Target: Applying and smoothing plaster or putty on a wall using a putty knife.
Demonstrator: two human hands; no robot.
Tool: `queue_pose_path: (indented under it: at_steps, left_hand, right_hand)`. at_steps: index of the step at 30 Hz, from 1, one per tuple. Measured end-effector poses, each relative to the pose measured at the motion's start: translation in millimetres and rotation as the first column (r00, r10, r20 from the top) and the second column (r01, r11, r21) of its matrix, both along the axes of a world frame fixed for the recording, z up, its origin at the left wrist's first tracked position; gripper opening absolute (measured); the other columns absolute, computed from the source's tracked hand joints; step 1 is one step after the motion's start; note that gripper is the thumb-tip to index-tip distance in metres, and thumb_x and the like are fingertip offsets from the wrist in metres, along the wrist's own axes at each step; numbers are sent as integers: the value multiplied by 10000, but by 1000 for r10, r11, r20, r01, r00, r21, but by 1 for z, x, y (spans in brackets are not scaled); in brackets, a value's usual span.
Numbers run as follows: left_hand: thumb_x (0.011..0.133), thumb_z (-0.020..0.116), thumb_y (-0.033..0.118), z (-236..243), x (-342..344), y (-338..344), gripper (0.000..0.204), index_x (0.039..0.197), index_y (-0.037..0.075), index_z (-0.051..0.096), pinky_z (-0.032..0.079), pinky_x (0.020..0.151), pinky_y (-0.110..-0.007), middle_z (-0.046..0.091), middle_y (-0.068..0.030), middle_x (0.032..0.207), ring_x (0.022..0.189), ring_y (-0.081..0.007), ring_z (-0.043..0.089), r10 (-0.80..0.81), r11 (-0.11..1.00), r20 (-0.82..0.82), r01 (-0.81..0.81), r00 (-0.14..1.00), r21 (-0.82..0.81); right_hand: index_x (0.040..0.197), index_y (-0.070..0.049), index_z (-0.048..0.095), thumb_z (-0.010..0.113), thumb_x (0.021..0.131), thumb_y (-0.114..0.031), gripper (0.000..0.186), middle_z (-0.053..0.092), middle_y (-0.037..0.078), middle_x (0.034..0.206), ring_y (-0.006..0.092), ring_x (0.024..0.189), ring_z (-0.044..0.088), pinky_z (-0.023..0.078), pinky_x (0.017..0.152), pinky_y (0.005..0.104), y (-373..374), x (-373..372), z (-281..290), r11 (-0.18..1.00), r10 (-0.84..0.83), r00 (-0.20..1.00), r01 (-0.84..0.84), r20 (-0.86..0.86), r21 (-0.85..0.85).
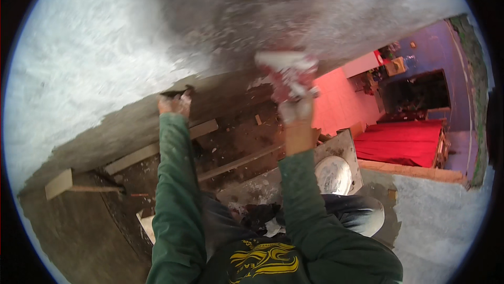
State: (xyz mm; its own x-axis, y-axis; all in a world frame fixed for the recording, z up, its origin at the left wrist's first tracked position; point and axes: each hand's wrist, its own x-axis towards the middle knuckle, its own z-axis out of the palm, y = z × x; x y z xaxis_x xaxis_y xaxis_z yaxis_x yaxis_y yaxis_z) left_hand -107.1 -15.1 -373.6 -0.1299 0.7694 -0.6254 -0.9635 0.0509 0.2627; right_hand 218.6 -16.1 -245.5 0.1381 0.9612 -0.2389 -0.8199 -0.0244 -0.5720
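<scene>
Both my arms, in green sleeves, reach forward to a grey wall [231,16] that is partly coated in white plaster. My left hand [176,104] is closed round a dark, thin, flat-bladed scraper [181,92], close to the coating's lower edge. To the right, my right hand [297,109] grips a red flat tool [283,81] smeared with white plaster; it is blurred, so its exact kind is unclear. This tool is up near the wall, and whether it touches cannot be told. White smears cover my right fingers.
Below right, a round white-smeared lid or bucket [333,175] sits by my knee on a board [350,150]. Wooden planks [134,158] lie lower down at left. An opening at right shows a room with a red cloth [401,142] and a dark screen [417,95].
</scene>
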Motion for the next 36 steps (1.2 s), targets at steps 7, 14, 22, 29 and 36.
queue_pose_path:
  at_steps: [7, 14, 22, 29, 36]
  left_hand:
    - [924, 257, 611, 6, 4, 4, 760, 1459, 87, 129, 471, 574, -297, 185, -223, 1483, 996, -343, 502, 15, 996, 220, 4, 975, -89]
    - [915, 293, 618, 0, 10, 0, 793, 1419, 13, 200, 513, 575, -241, 213, -306, 1429, 1059, -334, 486, 55, 999, 50, -54, 997, -6]
    - [894, 360, 624, -1, 22, 7, 738, 1343, 38, 338, 496, 545, -291, 311, -299, 1357, 706, -217, 508, 83, 996, -7, -83, 997, 37]
    - [832, 406, 707, -33, 10, 15, 773, 1317, 108, 358, 510, 604, -342, 378, -171, 1290, 911, -300, 498, 122, 988, 311, -84, 942, -132]
    - [822, 410, 727, -10, 24, 12, 927, 1438, 73, 181, 516, 631, -310, 322, -230, 1352, 929, -287, 519, 138, 978, 247, -93, 959, -185]
  right_hand:
    - [1088, -38, 546, 533, 745, 8, 347, 588, 106, 1057, 255, 948, 596, 545, 783, 433, 34, 11, -117, 958, -67, 987, 22, -147, -285]
    - [1050, -32, 569, 440, 847, -115, 255, 627, 135, 1014, 287, 919, 629, 546, 810, 461, 85, 48, -11, 986, -154, 988, 154, 1, -66]
    - [945, -21, 577, 456, 886, -103, 157, 609, 84, 808, 187, 673, 602, 494, 561, 327, 77, 42, 241, 919, -346, 815, 194, 464, 344]
    - [895, 30, 621, 545, 848, -74, 137, 638, 98, 877, 170, 786, 602, 463, 711, 307, 42, 33, 367, 710, -621, 532, 69, 576, 701]
    - [1093, 47, 615, 510, 762, -2, 351, 648, 237, 1027, 339, 1007, 620, 448, 894, 378, 54, 30, 328, 630, -754, -397, -211, 523, 748]
